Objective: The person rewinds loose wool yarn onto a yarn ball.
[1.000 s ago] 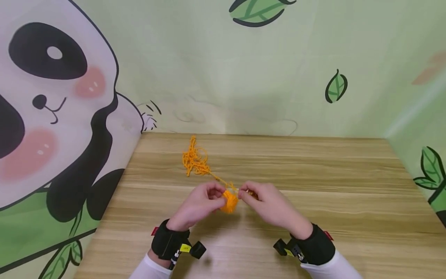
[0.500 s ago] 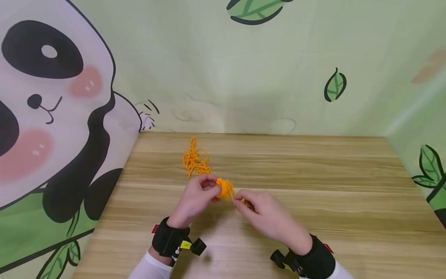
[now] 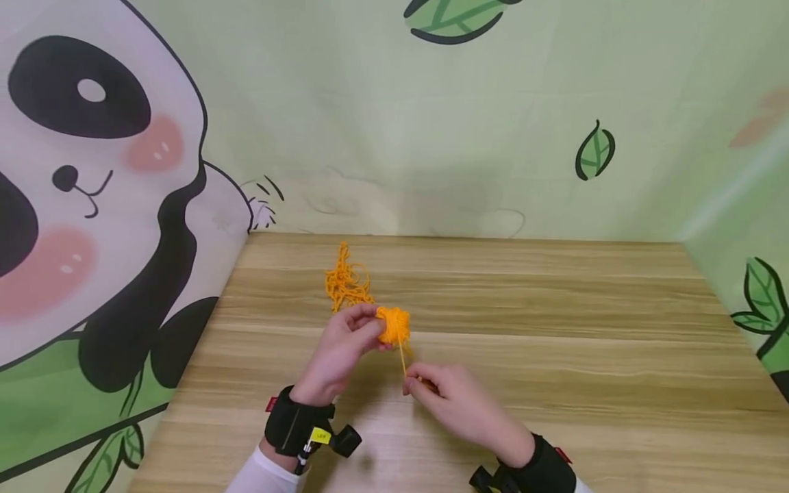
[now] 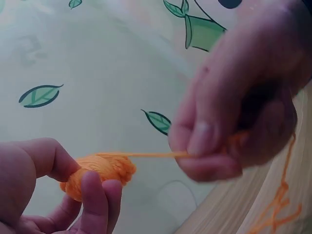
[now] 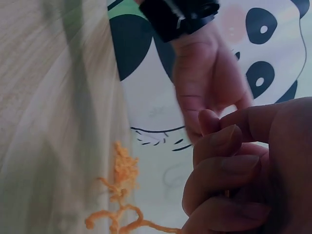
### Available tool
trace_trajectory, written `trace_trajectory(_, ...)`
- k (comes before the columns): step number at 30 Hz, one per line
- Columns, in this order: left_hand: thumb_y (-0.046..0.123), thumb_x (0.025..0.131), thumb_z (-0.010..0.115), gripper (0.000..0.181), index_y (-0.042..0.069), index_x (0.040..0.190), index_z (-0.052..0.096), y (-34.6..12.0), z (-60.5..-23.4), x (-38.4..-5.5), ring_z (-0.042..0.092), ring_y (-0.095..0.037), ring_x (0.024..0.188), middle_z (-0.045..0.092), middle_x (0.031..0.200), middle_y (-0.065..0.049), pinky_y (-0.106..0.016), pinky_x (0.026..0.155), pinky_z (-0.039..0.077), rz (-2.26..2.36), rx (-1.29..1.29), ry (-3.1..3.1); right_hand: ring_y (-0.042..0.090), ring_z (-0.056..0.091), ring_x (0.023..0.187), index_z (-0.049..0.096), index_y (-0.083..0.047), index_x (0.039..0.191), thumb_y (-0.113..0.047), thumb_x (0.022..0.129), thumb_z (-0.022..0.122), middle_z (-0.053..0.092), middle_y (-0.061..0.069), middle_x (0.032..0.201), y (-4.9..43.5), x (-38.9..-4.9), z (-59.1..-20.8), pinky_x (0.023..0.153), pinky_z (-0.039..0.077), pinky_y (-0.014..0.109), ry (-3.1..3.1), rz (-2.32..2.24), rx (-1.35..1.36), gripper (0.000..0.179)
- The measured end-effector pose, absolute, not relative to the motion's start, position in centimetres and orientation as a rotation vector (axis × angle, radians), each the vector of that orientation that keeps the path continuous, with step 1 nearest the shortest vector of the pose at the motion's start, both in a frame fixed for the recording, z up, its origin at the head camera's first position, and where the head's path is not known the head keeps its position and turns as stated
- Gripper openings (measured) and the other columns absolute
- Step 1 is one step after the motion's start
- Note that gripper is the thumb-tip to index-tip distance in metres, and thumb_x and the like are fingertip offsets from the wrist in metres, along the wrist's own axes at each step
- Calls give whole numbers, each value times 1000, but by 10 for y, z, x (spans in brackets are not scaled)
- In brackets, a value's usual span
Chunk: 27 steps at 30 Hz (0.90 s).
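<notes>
A small wound ball of orange yarn [image 3: 394, 326] is pinched in my left hand [image 3: 335, 352], between thumb and fingers, above the table. From the ball a taut strand [image 3: 403, 357] runs down to my right hand [image 3: 459, 404], which pinches it between thumb and curled fingers. In the left wrist view the ball [image 4: 102, 173] shows its wrapped layers, and the strand stretches straight to the right hand [image 4: 234, 117]. More yarn trails out below that hand. A loose tangle of the same yarn [image 3: 346, 282] lies on the table behind the left hand.
The wood-grained table [image 3: 555, 315] reaches back to a pale green backdrop [image 3: 456, 137] printed with leaves and a large panda [image 3: 92, 205]. Each wrist wears a black band with a small camera, the left band [image 3: 296, 421] among them.
The left hand has lifted the ball slightly away and to the left. The right hand has moved toward me and drawn the strand out longer. The tangle stays in place.
</notes>
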<state>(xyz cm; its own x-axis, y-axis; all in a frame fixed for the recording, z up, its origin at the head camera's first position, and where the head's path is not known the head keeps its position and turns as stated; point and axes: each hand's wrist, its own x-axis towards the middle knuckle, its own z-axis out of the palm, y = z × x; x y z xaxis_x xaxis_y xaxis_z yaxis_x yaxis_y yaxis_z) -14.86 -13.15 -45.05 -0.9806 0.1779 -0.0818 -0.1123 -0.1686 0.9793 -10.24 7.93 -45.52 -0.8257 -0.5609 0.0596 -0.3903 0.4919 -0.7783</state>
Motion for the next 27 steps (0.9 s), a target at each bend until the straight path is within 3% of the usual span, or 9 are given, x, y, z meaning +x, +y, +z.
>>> trace_trajectory(8, 6, 96, 57, 28, -9, 119, 53, -137, -448, -144, 62, -23, 84, 64, 104, -15, -30, 74, 57, 2245, 210, 1746, 6, 41, 59, 68, -24, 98, -20, 104, 51, 68, -3, 86, 80, -116, -470, 55, 36, 21, 2458, -1314, -767, 18)
trace_trajectory(17, 3, 90, 61, 24, -7, 111, 58, -141, -447, -141, 58, -23, 68, 65, 90, -12, -25, 59, 50, 1908, 440, 1748, 10, 44, 61, 68, -18, 105, -19, 103, 53, 54, -5, 74, 90, -139, -460, 56, 37, 24, 2475, -1318, -762, 15)
trace_trajectory(27, 0, 86, 62, 21, -1, 107, 62, -140, -450, -143, 56, -23, 65, 65, 84, -12, -30, 58, 49, 1789, 406, 1919, 7, 41, 55, 68, -25, 99, -27, 102, 55, 54, -8, 68, 97, -146, -432, 52, 34, 24, 2597, -1209, -785, 13)
